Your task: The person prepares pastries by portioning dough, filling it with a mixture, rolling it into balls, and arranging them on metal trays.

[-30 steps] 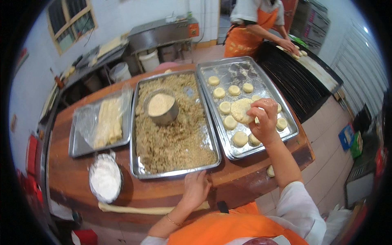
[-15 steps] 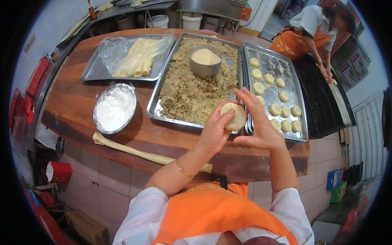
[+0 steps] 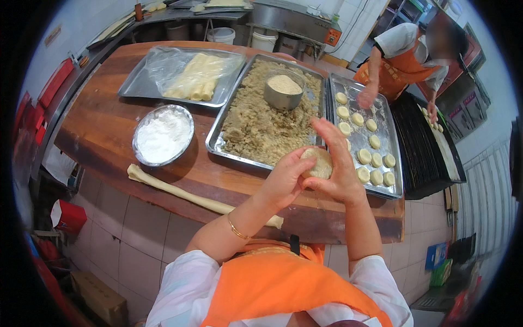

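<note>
A round, pale, speckled pastry (image 3: 318, 161) is held up near the front edge of the wooden table. My left hand (image 3: 289, 177) grips it from the left, thumb over its face. My right hand (image 3: 340, 169) is curved around its right side, fingers raised and thumb against it. Behind them lies a tray (image 3: 213, 140) of crumbly tan mixture with a metal container (image 3: 283, 98) of tan granules in it. To the right, small dough rounds (image 3: 376, 159) sit on a steel tray (image 3: 396, 185). A long dough strip (image 3: 185, 193) lies along the table's near edge.
The wooden table (image 3: 92, 125) holds a bowl of white powder (image 3: 162, 136) and a tray of covered dough rolls (image 3: 196, 76). A co-worker (image 3: 403, 62) in an orange apron reaches over the right tray and dark stacked trays (image 3: 419, 147). A steel counter (image 3: 283, 19) runs behind.
My left hand has risen from the table to join my right, which brought the pastry inward from over the right tray. The co-worker's arm now reaches over that tray.
</note>
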Motion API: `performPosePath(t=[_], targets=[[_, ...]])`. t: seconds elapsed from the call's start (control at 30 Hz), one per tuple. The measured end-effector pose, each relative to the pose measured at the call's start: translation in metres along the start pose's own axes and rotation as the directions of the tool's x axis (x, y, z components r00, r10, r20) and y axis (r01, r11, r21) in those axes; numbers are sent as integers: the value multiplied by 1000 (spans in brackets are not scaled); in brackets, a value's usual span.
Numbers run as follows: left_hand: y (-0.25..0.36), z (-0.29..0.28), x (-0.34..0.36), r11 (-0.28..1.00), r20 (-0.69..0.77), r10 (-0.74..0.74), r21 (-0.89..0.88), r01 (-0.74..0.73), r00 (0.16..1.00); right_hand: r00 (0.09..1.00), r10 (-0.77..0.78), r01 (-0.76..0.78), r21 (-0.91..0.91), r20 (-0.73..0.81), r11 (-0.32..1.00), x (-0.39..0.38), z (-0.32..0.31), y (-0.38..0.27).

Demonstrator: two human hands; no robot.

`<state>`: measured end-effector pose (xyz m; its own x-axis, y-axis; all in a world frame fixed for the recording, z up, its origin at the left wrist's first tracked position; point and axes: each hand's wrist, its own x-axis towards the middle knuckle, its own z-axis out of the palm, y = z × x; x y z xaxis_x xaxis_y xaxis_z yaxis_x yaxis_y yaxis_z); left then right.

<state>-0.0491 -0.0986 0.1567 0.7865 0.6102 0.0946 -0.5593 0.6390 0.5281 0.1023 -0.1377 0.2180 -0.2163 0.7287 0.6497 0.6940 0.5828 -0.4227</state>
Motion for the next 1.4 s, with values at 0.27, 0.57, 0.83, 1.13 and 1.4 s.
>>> performPosePath(t=[0.27, 0.57, 0.83, 1.13, 1.4], targets=[[12, -2, -6, 987, 126, -27, -155, 46, 992, 999, 15, -16, 23, 45, 1000, -18, 5, 13], [-23, -7, -12, 983, 72, 179, -50, -176, 981, 998, 67, -67, -4, 21, 998, -3, 10, -21], [-35, -10, -7, 933, -39, 319, 186, -306, 947, 999, 24, -22, -41, 43, 999, -14, 25, -11], [-10, -4, -16, 927, -64, 138, 359, -106, 988, 982, 11, -16, 24, 187, 1000, -17, 23, 2], [-12, 14, -18, 976, -78, 143, 175, -128, 987, 990, 138, -125, 258, -35, 958, -11, 27, -14]])
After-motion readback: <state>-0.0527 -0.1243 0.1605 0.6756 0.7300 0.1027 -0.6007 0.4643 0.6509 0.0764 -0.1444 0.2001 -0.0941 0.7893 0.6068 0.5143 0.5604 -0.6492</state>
